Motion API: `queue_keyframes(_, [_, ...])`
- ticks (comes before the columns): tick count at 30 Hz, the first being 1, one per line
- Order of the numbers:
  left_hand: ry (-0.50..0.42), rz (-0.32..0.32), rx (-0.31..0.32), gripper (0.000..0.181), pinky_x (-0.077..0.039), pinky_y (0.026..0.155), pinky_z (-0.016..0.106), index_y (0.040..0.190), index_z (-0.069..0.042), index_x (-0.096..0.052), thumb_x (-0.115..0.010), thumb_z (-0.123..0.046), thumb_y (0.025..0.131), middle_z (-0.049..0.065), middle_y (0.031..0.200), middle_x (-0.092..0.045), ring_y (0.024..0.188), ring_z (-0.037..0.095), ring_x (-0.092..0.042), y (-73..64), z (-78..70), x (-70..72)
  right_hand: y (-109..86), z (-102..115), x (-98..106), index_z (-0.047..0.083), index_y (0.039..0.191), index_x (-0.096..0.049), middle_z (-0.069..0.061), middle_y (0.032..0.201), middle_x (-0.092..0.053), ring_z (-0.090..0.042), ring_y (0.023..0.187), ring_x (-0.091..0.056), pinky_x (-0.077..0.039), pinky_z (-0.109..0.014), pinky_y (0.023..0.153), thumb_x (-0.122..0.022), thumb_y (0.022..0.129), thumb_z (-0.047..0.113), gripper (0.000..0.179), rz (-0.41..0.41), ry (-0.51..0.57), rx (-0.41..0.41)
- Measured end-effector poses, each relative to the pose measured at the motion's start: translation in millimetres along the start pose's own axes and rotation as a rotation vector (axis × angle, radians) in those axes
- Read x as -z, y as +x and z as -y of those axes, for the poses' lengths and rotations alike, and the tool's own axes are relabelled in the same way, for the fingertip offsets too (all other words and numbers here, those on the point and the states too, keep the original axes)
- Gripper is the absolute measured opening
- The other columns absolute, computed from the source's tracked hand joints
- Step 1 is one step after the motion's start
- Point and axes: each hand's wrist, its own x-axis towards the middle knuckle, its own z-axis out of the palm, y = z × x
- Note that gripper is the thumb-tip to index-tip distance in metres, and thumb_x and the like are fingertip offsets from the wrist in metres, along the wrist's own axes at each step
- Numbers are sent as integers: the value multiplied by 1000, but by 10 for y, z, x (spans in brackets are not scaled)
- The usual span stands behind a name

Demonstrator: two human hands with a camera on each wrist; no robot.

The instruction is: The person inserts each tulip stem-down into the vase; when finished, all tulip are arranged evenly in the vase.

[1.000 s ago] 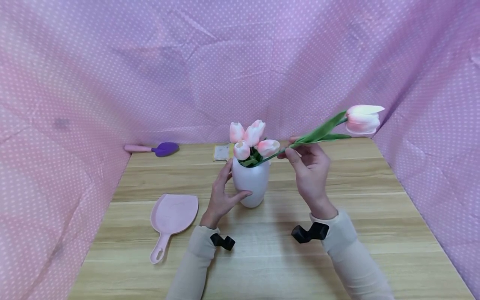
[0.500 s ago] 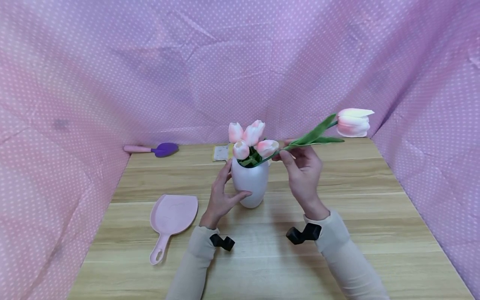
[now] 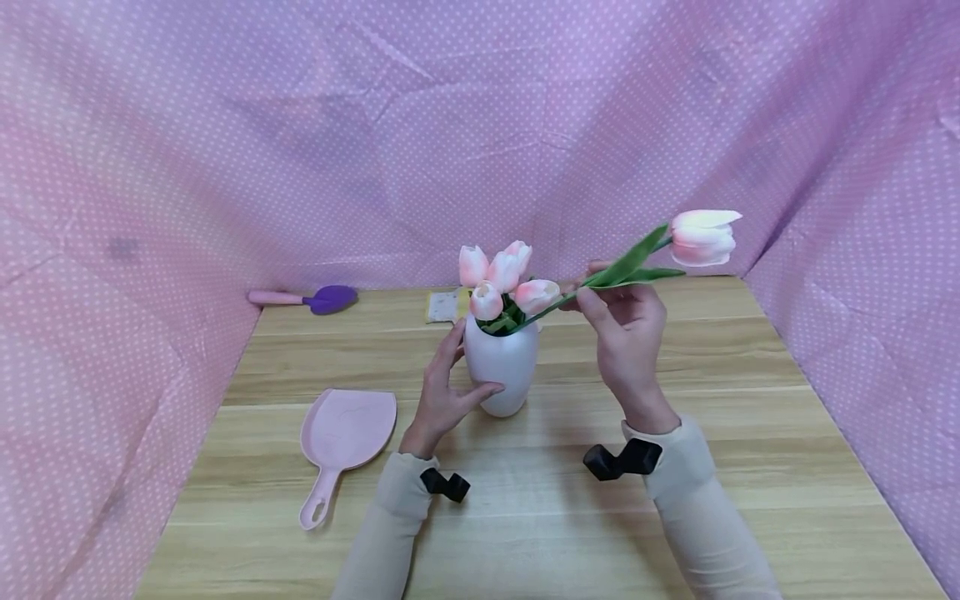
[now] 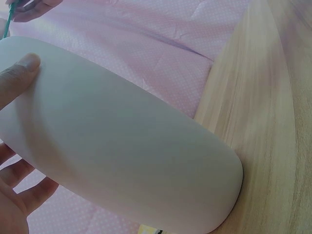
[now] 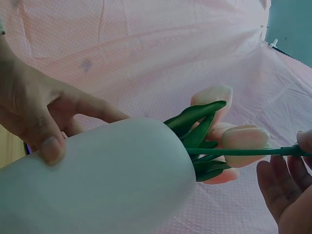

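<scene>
A white vase (image 3: 504, 367) stands upright on the table with several pink-and-white tulips (image 3: 505, 272) in it. My left hand (image 3: 442, 392) grips the vase from its left side, thumb across the front; the left wrist view shows the thumb (image 4: 19, 73) on the smooth wall. My right hand (image 3: 628, 350) pinches the green stem of another tulip (image 3: 703, 238), just below its leaves. That tulip slants up to the right, its stem (image 5: 243, 151) reaching over the vase's mouth. The stem's lower end is hidden inside the vase.
A pink dustpan (image 3: 348, 429) lies left of my left forearm. At the back left edge is a purple trowel (image 3: 332, 299) with a pink handle. Behind the vase lies a small yellow-edged packet (image 3: 442, 306), partly hidden. Pink dotted cloth (image 3: 480, 142) surrounds the wooden table (image 3: 750, 433).
My right hand slid left and down toward the vase with the tulip, then drew back right and slightly up. The left hand and vase have stayed nearly in place.
</scene>
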Motion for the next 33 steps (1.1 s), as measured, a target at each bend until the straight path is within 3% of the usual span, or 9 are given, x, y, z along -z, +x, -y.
queue_keyframes(5, [-5, -3, -3, 108, -52, 105, 57, 155, 0, -28, -89, 5, 66, 27, 152, -44, 135, 43, -48, -3, -5, -1, 11, 55, -28, 5, 106, -68, -2, 90, -73, -12, 82, -72, -64, -29, 74, -71, 89, -4, 19, 6, -15, 15])
queue_keyframes(12, [-13, -8, -16, 107, -52, 104, 58, 154, 0, -29, -90, 4, 66, 27, 152, -44, 136, 40, -48, 0, -5, 5, 7, 92, -52, 8, 106, -71, 1, 96, -75, -11, 88, -71, -63, -24, 78, -76, 85, -2, 23, 63, -102, 100])
queue_keyframes(17, [-8, -8, -17, 107, -52, 105, 59, 154, 1, -28, -89, 5, 66, 28, 152, -43, 135, 42, -48, -1, -1, 8, 38, 96, -70, 10, 106, -72, 7, 98, -75, -7, 89, -70, -60, -21, 81, -77, 86, 6, 20, 79, -192, 100])
queue_keyframes(19, [-4, -5, -15, 106, -52, 104, 59, 154, 1, -28, -89, 5, 67, 29, 151, -43, 135, 44, -48, -5, 6, 7, 63, 100, -83, 0, 103, -71, 11, 98, -74, -5, 88, -68, -58, -19, 81, -78, 87, 11, 20, 92, -249, 102])
queue_keyframes(24, [-2, -2, -3, 106, -52, 104, 59, 154, 0, -28, -89, 3, 68, 28, 152, -44, 134, 45, -48, -10, 17, 7, 114, 77, -127, -20, 98, -61, 19, 101, -72, -2, 92, -66, -54, -20, 85, -80, 86, 21, 47, 143, -361, 120])
queue_keyframes(29, [-14, -4, -8, 107, -52, 105, 58, 155, -1, -29, -90, 3, 67, 27, 152, -43, 136, 42, -48, -12, 13, 6, 111, 6, -148, -12, 101, -65, 19, 103, -72, -7, 102, -69, -51, -34, 105, -82, 81, 5, 31, 197, -397, 130])
queue_keyframes(33, [-18, -5, -19, 107, -53, 104, 58, 155, -4, -29, -90, 0, 68, 25, 153, -44, 138, 36, -49, -8, 17, 6, 100, -43, -147, -8, 103, -68, 12, 102, -72, -11, 103, -69, -49, -38, 106, -80, 76, -9, 30, 245, -409, 148])
